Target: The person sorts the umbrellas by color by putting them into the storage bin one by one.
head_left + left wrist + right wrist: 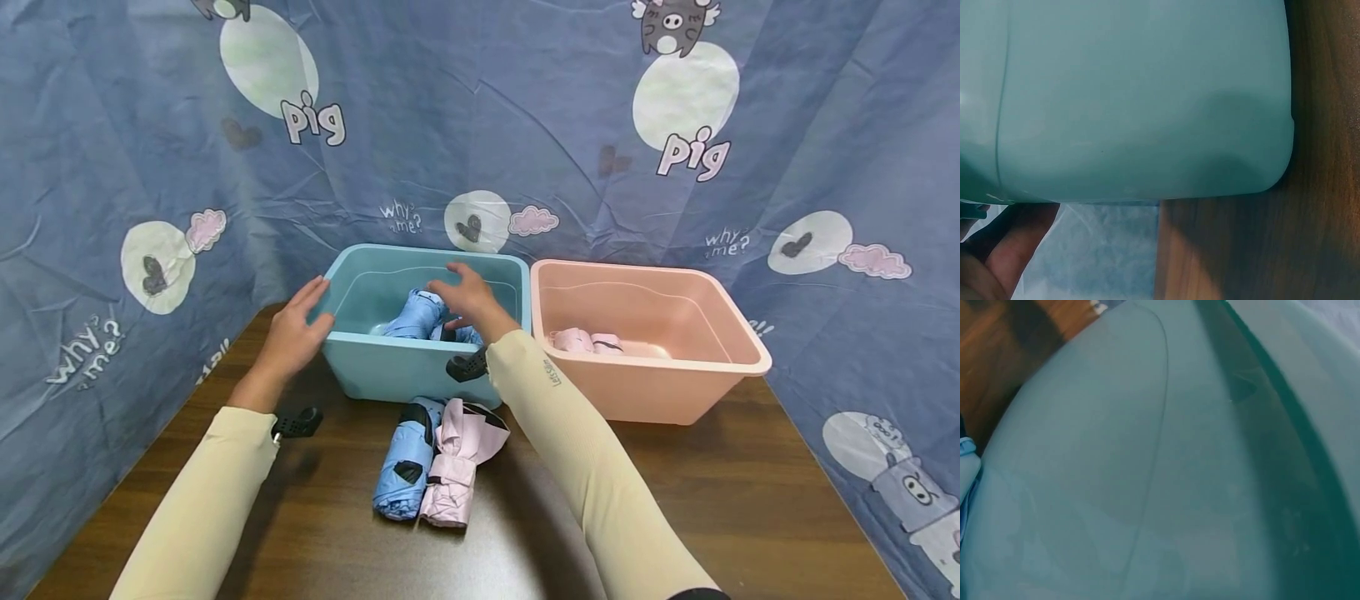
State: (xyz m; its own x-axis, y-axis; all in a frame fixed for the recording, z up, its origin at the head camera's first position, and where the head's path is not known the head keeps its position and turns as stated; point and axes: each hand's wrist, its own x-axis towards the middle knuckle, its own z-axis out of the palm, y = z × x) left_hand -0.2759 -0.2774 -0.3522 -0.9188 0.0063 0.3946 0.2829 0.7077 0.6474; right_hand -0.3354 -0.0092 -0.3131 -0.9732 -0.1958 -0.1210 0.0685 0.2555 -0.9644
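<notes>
Beside the left rim of the blue bin [397, 367] is my left hand [288, 337], its fingers extended. In the left wrist view, a finger [1019, 244] shows at the bin's edge; whether it presses the rim is unclear. My right hand [474, 302] hangs over the bin's inside with fingers spread and nothing held. Below it lie a blue folded umbrella [420, 315] and another blue one [468, 335], partly hidden by the front rim. The right wrist view shows mostly bin wall [1104, 450]. On the table, a rolled blue umbrella [405, 471] lies against a pink umbrella [452, 479].
A pink bin [652, 392] stands right of the blue one, with pink rolled bundles [573, 340] inside. Both bins sit at the back of the brown wooden table [720, 500]. A blue printed cloth [480, 125] hangs behind and around the sides.
</notes>
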